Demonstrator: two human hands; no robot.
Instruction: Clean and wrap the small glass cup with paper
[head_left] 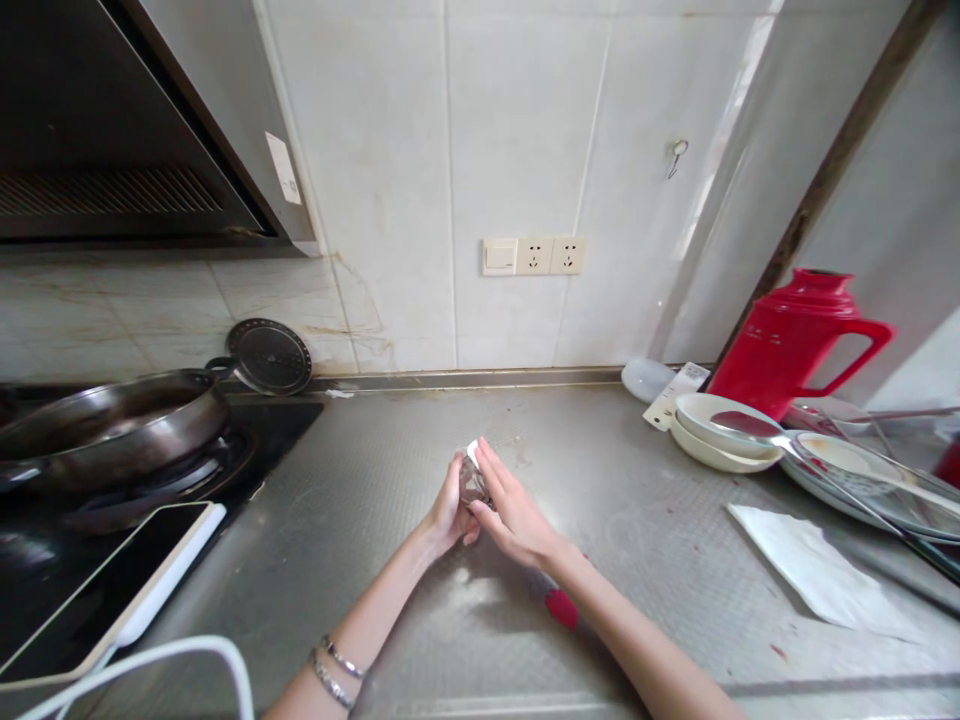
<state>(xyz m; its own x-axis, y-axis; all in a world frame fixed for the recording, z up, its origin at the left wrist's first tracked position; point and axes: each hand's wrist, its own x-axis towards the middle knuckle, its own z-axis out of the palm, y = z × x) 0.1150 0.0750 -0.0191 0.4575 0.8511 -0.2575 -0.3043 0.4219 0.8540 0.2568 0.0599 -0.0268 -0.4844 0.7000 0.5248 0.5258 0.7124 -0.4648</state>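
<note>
Both my hands meet over the middle of the steel counter. My left hand and my right hand wrap around one small object, which looks clear with a white top; most of it is hidden by my fingers. My left wrist wears two bracelets. A small red thing lies on the counter under my right forearm.
A dark wok sits on the black hob at left, a round lid leaning behind it. A tablet with a white cable lies front left. At right are a red jug, stacked bowls, plates and a white cloth.
</note>
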